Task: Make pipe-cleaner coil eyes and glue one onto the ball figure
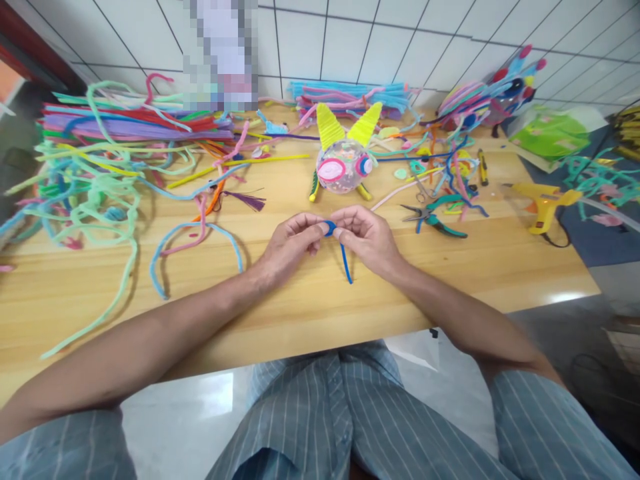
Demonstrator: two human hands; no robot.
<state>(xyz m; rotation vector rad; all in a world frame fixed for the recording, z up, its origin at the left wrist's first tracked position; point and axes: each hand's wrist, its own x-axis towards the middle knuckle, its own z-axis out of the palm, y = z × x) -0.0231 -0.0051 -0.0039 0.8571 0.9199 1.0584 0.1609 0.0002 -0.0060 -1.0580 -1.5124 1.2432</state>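
Observation:
A dark blue pipe cleaner [346, 263] is pinched between both hands, its upper end wound into a small flat coil and its loose tail hanging down toward me. My left hand [299, 241] grips the coil from the left with thumb and fingertips. From the other side my right hand [369, 239] holds it in the same kind of pinch. Just beyond my fingers stands a clear round figure [342, 175] with yellow pipe-cleaner ears, pink and blue eye pieces and short dark-and-yellow legs.
Loose pale green pipe cleaners [107, 200] tangle on the left, with bundles [135, 123] behind. On the right lie teal-handled pliers [440, 217], a yellow glue gun [543, 203] and a yellow cutter [483, 168]. A tiled wall [400, 40] closes off the back.

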